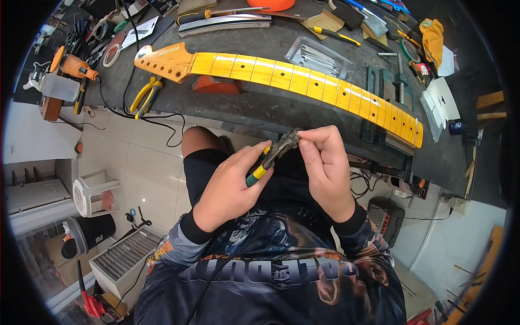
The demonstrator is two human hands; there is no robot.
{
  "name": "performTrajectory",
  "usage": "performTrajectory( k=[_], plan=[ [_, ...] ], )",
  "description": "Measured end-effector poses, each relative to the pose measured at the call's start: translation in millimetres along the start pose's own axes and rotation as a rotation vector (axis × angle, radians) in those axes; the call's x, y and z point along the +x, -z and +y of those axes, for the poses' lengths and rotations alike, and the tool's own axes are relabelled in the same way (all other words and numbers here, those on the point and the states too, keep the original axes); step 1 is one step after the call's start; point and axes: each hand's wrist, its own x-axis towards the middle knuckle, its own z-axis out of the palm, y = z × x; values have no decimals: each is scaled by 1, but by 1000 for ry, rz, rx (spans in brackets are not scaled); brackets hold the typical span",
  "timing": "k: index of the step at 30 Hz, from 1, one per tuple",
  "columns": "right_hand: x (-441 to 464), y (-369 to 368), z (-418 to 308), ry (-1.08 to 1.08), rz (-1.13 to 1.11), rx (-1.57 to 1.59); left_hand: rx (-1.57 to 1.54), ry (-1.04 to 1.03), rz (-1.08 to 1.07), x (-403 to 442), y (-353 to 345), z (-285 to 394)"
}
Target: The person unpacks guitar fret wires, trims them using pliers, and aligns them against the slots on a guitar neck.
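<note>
In the head view, my left hand [230,184] is closed around the green and yellow handles of a pair of dark-jawed pliers [280,149], held above my lap. My right hand [327,170] pinches at the tip of the jaws with thumb and forefinger. Whatever sits between those fingertips is too small to make out. Beyond both hands, a guitar neck [281,71] with a glossy yellow fretboard lies across the bench. Its headstock points left, near a red support block [216,85].
On the dark workbench [254,111] are yellow-handled pliers [146,97], a clear tray [319,58] of thin metal pieces, a screwdriver [208,14] and a metal clamp [400,78]. A white stool [97,192] and a black bin [92,233] stand at lower left.
</note>
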Motion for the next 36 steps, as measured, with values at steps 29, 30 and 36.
performTrajectory(
  k=[29,30,36],
  plan=[
    [-4,-1,0,-141,7,186,38,25,-22,3,0,3],
    [-4,-1,0,-130,11,149,39,26,-21,3,0,3],
    [0,-2,4,11,30,-17,14,62,-56,1,1,4]
  ],
)
